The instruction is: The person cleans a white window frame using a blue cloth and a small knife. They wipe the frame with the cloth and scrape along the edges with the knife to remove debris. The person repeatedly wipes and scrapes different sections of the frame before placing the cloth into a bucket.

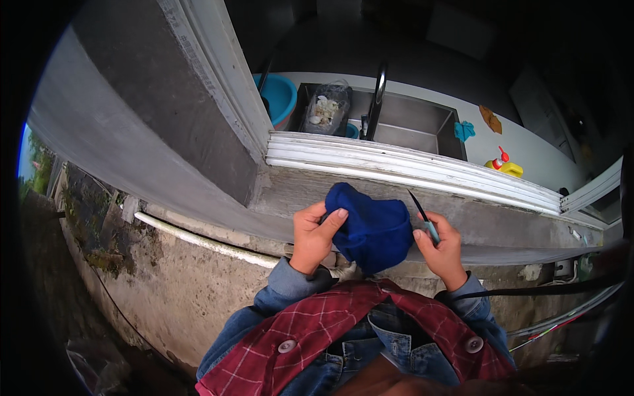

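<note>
A dark blue cloth [374, 227] hangs from my left hand [317, 235], its upper left edge pinched between thumb and fingers. What kind of cloth item it is, I cannot tell. To the right of the cloth, my right hand [441, 247] grips a small knife [430, 228] by its light teal handle. The dark, narrow blade points up and to the left, just apart from the cloth. Both hands are in front of the grey concrete window ledge [292, 190].
Beyond the white window track [406, 166] is a steel sink [411, 126] with a black faucet [377, 99]. A plastic bag [327, 111] of pale pieces, a blue basin [282, 99], and a yellow bottle [510, 168] with a red pump stand nearby. A white pipe [203, 241] runs below left.
</note>
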`<state>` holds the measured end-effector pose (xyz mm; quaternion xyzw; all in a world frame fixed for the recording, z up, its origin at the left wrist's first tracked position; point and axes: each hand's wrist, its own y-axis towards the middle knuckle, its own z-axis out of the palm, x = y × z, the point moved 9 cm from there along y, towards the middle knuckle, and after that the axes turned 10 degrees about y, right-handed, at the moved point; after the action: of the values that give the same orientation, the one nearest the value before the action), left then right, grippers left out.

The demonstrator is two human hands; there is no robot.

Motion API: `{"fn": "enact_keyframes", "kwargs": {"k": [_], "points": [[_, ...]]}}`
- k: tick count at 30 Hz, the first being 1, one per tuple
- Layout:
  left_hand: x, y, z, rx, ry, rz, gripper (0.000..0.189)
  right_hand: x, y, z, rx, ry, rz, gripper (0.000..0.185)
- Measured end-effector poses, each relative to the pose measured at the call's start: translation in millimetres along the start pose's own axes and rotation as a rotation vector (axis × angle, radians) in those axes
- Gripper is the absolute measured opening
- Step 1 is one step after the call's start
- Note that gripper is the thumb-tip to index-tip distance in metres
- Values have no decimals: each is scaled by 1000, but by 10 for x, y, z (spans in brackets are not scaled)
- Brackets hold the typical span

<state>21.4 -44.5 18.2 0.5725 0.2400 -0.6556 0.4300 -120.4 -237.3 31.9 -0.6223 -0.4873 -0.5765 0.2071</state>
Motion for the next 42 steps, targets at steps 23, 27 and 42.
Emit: {"fn": "enact_keyframes", "kwargs": {"k": [23,27,42], "points": [[-857,-1238,-2170,-587,511,-81,20,581,340,1505,155,309,-151,15],[-1142,-1644,-2574,-781,313,33,16,391,469,1677,174,309,-87,16],[-1447,-1136,-2431,-781,-59,326,15,-20,-22,2091,662,252,73,16]]}}
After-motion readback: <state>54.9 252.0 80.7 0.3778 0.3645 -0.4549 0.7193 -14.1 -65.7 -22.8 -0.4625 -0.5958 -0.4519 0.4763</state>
